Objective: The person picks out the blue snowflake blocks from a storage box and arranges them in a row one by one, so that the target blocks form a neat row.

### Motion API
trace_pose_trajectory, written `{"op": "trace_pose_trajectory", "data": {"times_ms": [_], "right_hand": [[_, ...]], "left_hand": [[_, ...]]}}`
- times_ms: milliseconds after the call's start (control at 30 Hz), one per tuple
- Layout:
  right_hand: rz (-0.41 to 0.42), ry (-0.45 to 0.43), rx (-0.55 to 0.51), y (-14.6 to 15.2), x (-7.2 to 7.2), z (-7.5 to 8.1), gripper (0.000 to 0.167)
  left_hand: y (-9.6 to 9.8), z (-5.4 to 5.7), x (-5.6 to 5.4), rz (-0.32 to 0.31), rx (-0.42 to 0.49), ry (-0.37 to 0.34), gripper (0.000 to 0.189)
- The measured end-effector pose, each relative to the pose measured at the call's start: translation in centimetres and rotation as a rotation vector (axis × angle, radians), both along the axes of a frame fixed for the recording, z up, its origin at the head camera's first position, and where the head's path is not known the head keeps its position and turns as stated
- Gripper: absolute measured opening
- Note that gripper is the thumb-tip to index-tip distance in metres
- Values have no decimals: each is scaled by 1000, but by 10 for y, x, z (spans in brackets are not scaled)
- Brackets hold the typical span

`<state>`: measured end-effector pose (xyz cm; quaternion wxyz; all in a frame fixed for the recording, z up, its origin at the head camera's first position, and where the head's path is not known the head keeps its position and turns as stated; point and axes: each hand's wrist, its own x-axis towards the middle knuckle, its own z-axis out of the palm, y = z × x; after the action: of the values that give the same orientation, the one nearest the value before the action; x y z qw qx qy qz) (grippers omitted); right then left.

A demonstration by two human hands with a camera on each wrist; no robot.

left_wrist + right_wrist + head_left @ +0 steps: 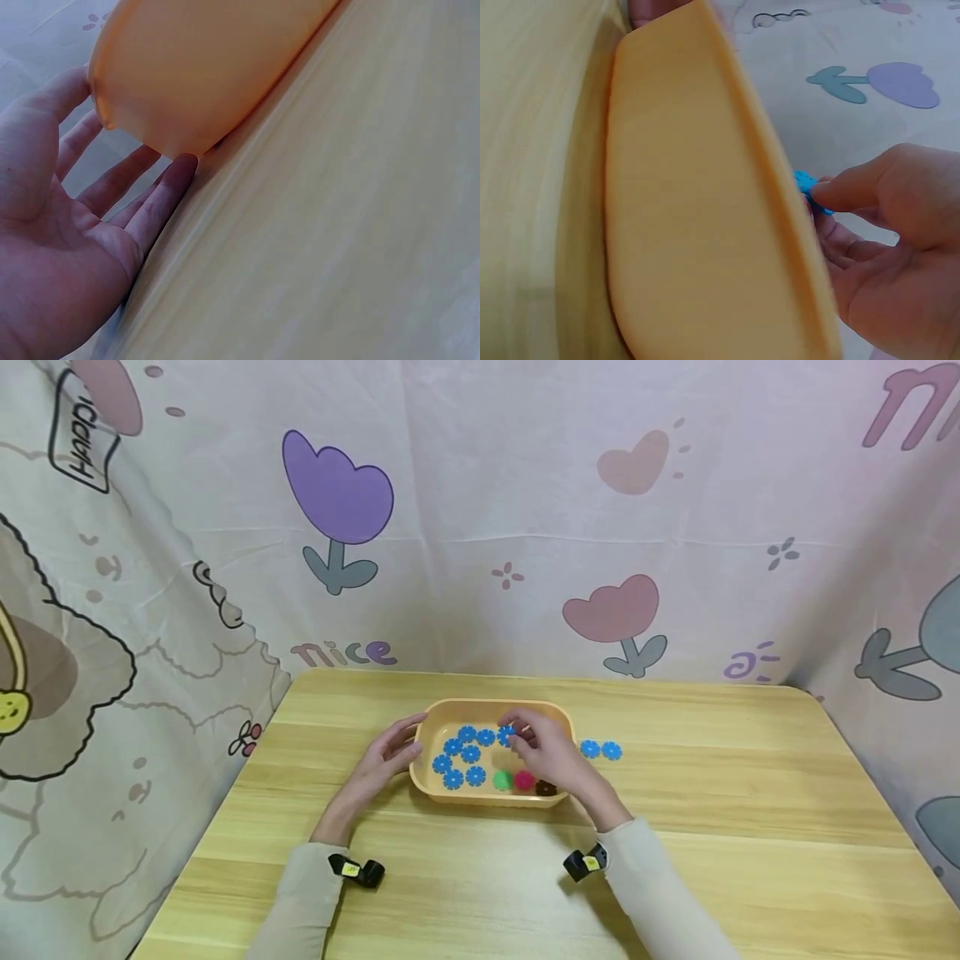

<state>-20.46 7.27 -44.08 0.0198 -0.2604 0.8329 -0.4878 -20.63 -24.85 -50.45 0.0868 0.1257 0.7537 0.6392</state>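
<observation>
A shallow yellow-orange plastic tray [480, 799] sits on the wooden table. My left hand [384, 757] is at its left end, fingers spread and fairly straight, fingertips against the end wall in the left wrist view. Over the right part of the tray, my right hand [551, 750] pinches a blue notched snowflake disc [804, 182] between thumb and finger. Several more blue snowflake discs [470, 753] lie loosely in the tray's left half. Along its near side are a green disc [502, 780], a pink one [524, 780] and a dark brown one [546, 787], partly under the right hand.
Two blue snowflake discs [612, 750] lie side by side on the table [750, 777], just right of the tray. A printed cloth [465, 527] hangs behind the table and along both sides. Each wrist wears a small black camera [585, 863].
</observation>
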Motion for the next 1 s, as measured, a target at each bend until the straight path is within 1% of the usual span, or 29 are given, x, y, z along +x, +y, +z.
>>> {"op": "trace_pose_trajectory", "data": {"times_ms": [67,167,267,433,667,833,1000], "right_hand": [[-31,20,-20,5,4,4,25],[-81,23,-34,14,11,9,26],[-102,21,-42,22,15,12,27],[-126,50,-37,38,21,12,28],[-157,48,-62,65,27,12,31],[-218,61,-28,85,32,12,38],[-269,73,-8,101,35,11,41]], "left_hand": [[0,0,0,2,-5,-3,51],[1,1,0,5,-8,-5,51],[1,2,1,0,-3,-1,52],[0,1,1,5,-3,-6,51],[0,1,0,6,-1,-18,51],[1,1,1,6,-5,-26,50],[0,1,2,13,-7,-14,51]]}}
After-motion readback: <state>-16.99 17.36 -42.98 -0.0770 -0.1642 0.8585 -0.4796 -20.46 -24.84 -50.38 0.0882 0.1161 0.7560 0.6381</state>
